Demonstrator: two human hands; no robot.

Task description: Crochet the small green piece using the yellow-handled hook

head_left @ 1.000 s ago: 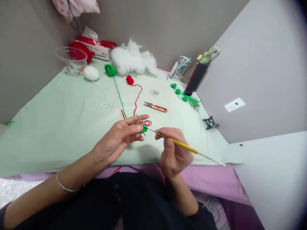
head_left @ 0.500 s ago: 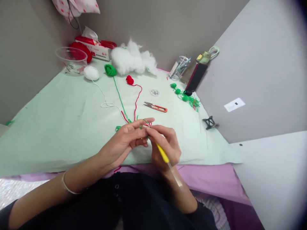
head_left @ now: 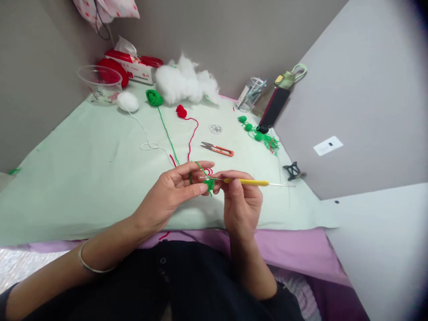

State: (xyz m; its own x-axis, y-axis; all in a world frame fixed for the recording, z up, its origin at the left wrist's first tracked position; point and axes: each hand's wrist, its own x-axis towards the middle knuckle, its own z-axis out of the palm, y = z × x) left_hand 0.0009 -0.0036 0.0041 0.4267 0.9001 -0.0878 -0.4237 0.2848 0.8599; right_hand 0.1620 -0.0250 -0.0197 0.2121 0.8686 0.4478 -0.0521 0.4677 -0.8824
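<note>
Between thumb and fingers, my left hand point(head_left: 174, 189) pinches a small green crochet piece point(head_left: 209, 184), with green yarn running over its forefinger. A yellow-handled crochet hook point(head_left: 247, 182) is in the closed fingers of my right hand point(head_left: 243, 200). The hook lies nearly level, its thin metal tip at the top of the crochet piece. Strands from the green yarn ball point(head_left: 154, 97), the red yarn ball point(head_left: 181, 111) and the white yarn ball point(head_left: 127, 102) lead toward my left hand, which hides their ends.
Orange thread snips point(head_left: 218, 149) lie beyond my hands, near a small clear round case point(head_left: 216, 129). White stuffing point(head_left: 185, 82), a tissue box point(head_left: 137, 69) and a clear tub point(head_left: 100, 84) stand at the back. Several green crocheted balls point(head_left: 248, 127) and a black clip point(head_left: 293, 171) are to the right.
The crochet hook has turned from pointing steeply down toward me to nearly level. My right hand has shifted slightly right, and the green crochet piece now shows more clearly.
</note>
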